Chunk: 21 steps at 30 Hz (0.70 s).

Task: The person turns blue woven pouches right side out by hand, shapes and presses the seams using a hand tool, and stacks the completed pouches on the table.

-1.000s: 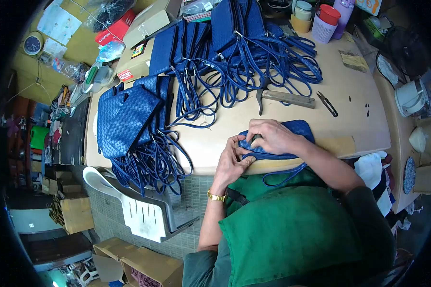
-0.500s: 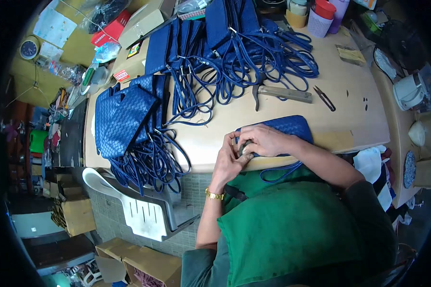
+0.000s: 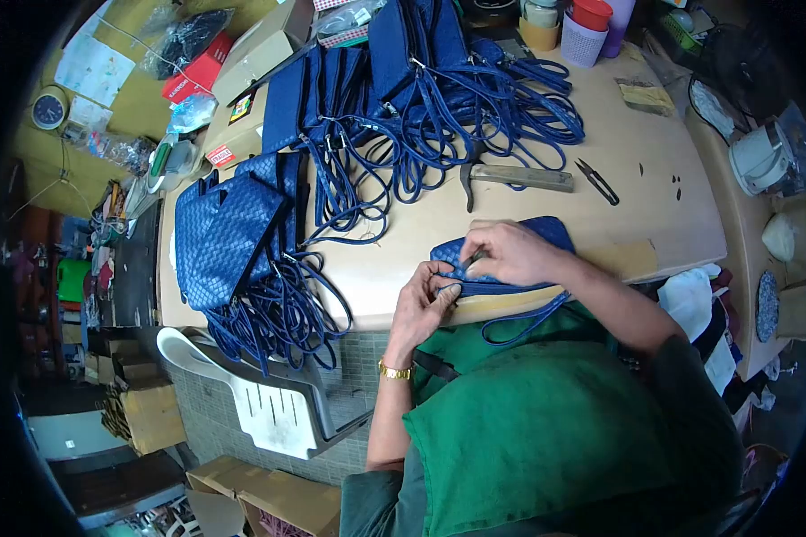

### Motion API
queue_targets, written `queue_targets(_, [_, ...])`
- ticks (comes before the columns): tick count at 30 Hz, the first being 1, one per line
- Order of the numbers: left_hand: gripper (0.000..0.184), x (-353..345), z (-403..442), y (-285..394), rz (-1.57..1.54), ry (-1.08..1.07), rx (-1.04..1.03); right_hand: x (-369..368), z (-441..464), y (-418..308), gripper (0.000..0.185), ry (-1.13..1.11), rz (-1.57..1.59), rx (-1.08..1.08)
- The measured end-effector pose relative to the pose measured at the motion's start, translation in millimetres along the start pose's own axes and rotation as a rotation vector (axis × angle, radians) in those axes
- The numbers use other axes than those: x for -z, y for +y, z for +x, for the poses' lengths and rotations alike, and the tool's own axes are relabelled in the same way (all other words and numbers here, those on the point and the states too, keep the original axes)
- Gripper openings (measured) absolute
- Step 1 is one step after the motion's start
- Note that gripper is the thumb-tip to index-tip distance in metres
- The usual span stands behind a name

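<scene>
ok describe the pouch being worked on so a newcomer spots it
Find the pale table, then its edge nearest the green apron. There, a blue pouch lies with the left hand at its left end and the right hand over it. Unlike the piled blue bags, it alone has hands on it.

"FRAGILE" on label (image 3: pixel 219 157), cardboard box (image 3: pixel 245 134); red carton (image 3: pixel 201 68), illegible

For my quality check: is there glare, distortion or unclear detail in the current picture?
Head view: pale sheen on the piled blue woven bags; head view: beige tabletop looks bowed, picture corners black; head view: small dark object in the right hand indistinct.
</scene>
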<state>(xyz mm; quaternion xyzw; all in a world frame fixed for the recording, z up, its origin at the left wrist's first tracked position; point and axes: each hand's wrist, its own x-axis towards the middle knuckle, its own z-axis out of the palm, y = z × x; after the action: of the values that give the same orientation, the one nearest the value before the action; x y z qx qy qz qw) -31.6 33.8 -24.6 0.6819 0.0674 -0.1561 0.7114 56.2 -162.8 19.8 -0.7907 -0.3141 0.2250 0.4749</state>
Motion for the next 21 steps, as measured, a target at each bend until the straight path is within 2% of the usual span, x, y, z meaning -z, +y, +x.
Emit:
queue_targets(1, [0.033,1,0,0,0.001,-0.005,-0.004,-9,0,4,0.019,-0.021,0.050,0.114])
queue_targets(5, [0.025,-4,-2,0,0.110,0.023,-0.019,-3,-15,11,0.019,-0.164,-0.079,0.093])
queue_targets(8, [0.025,-4,0,2,0.045,0.023,-0.012,10,-16,11,0.020,-0.065,-0.239,0.055])
queue_targets(11, [0.026,-3,-2,4,0.041,0.011,0.008,-2,-14,-8,0.019,-0.036,-0.169,0.145])
queue_targets(13, [0.025,-3,-4,4,0.041,0.000,0.013,-8,-19,11,0.019,-0.090,-0.171,0.176])
queue_targets(17, [0.026,-3,-1,1,0.069,0.012,-0.016,22,-30,24,0.017,-0.077,-0.217,0.071])
queue_targets(19, [0.025,-2,-2,1,0.063,0.005,-0.013,31,-32,16,0.017,0.083,-0.359,-0.025])
queue_targets(21, [0.023,-5,-2,5,0.085,0.029,0.010,23,-31,-1,0.018,0.145,-0.118,0.058])
